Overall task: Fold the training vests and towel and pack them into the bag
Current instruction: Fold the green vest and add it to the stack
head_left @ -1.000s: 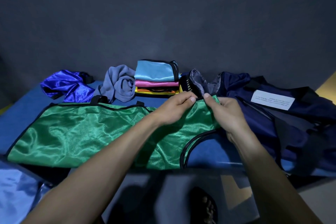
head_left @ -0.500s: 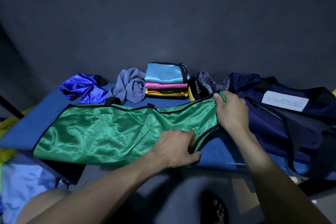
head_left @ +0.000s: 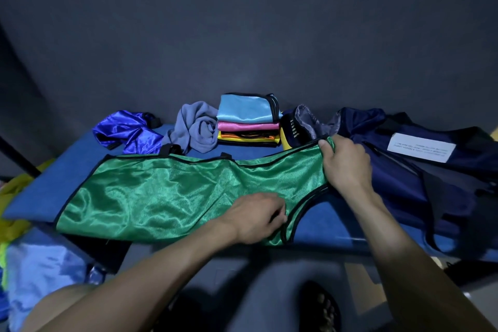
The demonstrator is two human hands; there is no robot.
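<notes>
A blue table (head_left: 40, 197) is seen spanning the view. At 3 o'clock on it, a dark navy bag (head_left: 420, 170) is slumped open, with a white label (head_left: 421, 149) lying on its upper side. Across the middle, from 9 o'clock toward the centre, a green vest (head_left: 167, 197) with black trim is spread flat, its front edge overhanging the table. Its far right corner is pinched between the thumb and curled fingers of the right hand (head_left: 346, 167), just beside the bag. The left hand (head_left: 256, 218) is laid on the vest near its curved armhole at 6 o'clock; its fingers are curled onto the cloth, though whether cloth is gripped cannot be told. At 12 o'clock a stack of folded vests (head_left: 246, 122) is found, light blue on top, pink, orange and yellow beneath. A crumpled grey towel (head_left: 195, 127) is touching its left side. At 10 o'clock a shiny blue vest (head_left: 126, 131) is left bunched.
</notes>
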